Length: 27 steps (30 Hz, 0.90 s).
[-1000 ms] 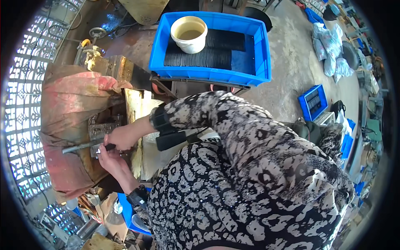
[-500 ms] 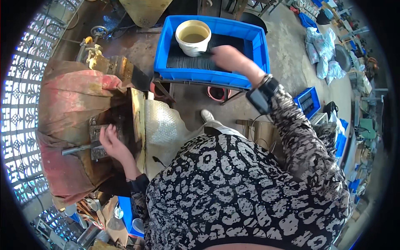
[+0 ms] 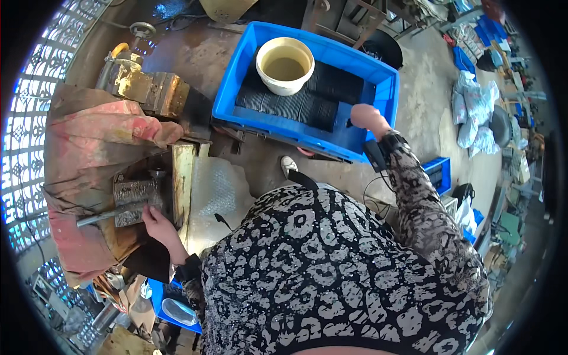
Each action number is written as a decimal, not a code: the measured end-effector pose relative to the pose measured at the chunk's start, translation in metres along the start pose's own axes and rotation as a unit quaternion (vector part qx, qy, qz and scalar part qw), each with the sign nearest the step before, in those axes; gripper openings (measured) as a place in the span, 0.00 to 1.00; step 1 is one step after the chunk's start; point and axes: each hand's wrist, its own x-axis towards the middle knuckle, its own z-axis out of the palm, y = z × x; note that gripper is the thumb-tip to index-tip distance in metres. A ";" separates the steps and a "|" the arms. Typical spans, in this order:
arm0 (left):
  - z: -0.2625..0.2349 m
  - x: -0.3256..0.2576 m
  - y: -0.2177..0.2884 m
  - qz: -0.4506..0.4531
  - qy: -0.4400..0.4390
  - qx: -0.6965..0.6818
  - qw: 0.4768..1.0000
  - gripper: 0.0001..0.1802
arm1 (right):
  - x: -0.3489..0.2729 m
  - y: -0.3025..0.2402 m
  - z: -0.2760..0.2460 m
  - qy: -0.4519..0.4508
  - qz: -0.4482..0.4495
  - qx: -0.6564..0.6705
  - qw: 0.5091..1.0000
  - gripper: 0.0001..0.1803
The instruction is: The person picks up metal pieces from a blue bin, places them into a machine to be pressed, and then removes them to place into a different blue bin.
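The left hand (image 3: pixel 155 220) lies low at the left on the edge of a dark metal block (image 3: pixel 135 198), its fingers curled against the block's near corner; whether they grip anything small there cannot be told. A grey rod (image 3: pixel 103 214) sticks out from the block toward the left, over a worn red cloth (image 3: pixel 100 136) that drapes the bench. Just right of the block stands a pale upright plank (image 3: pixel 183 183), and beside that lies a sheet of bubble wrap (image 3: pixel 216 198). Past the cloth sits a rusty yellowish machine part (image 3: pixel 148 89). The right arm, in a patterned sleeve, stretches well away from the left, up to the blue crate (image 3: pixel 248 112) on the floor. The right hand (image 3: pixel 367 116) is inside the crate at its right end, knuckles up and fingers bent down toward the row of dark thin plates (image 3: pixel 296 106) stacked on edge; the fingertips are hidden, so whether they hold a plate cannot be told. A cream bucket (image 3: pixel 285 65) of murky liquid stands on the plates at the crate's far side. Farther right, small blue bins (image 3: pixel 441 174) and white bags (image 3: pixel 473 112) lie on the concrete floor.
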 end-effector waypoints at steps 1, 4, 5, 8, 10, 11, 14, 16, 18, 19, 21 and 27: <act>-0.001 -0.001 0.004 0.000 0.000 0.006 1.000 0.16 | 0.003 0.000 -0.020 0.027 0.006 0.000 1.000 0.09; 0.001 -0.004 0.012 -0.015 0.003 0.005 1.000 0.16 | 0.014 -0.006 -0.084 0.190 -0.136 -0.064 0.970 0.11; 0.002 -0.004 0.013 -0.023 0.007 -0.002 1.000 0.16 | 0.017 -0.011 -0.103 0.219 -0.165 -0.033 0.961 0.12; 0.006 -0.003 0.011 -0.039 0.012 -0.007 0.999 0.16 | 0.054 -0.068 -0.135 0.235 -0.139 0.007 0.962 0.13; 0.005 -0.001 0.006 -0.049 0.001 -0.021 0.999 0.16 | 0.079 -0.110 -0.135 0.195 -0.098 -0.036 0.975 0.13; 0.004 -0.001 0.003 -0.048 0.007 0.004 0.999 0.16 | 0.084 -0.117 -0.131 0.179 -0.091 -0.044 0.979 0.13; 0.001 -0.001 -0.005 -0.052 -0.008 -0.054 0.997 0.17 | 0.099 -0.133 -0.124 0.165 -0.143 -0.071 0.973 0.13; -0.001 -0.002 -0.008 -0.064 -0.003 -0.033 0.997 0.17 | 0.100 -0.132 -0.126 0.165 -0.142 -0.043 0.975 0.13; 0.000 -0.002 -0.008 -0.069 -0.022 -0.063 0.995 0.17 | 0.094 -0.123 -0.128 0.137 -0.087 0.014 0.987 0.13; 0.000 -0.002 -0.007 -0.072 -0.026 -0.043 0.996 0.17 | 0.087 -0.115 -0.125 0.128 -0.062 0.011 0.990 0.13; 0.000 0.000 -0.005 -0.117 -0.039 -0.087 0.988 0.17 | 0.071 -0.087 -0.112 0.241 -0.068 0.132 0.959 0.13; 0.000 0.003 0.001 -0.105 -0.055 -0.097 0.988 0.18 | 0.055 0.018 -0.015 0.435 0.137 0.336 0.824 0.13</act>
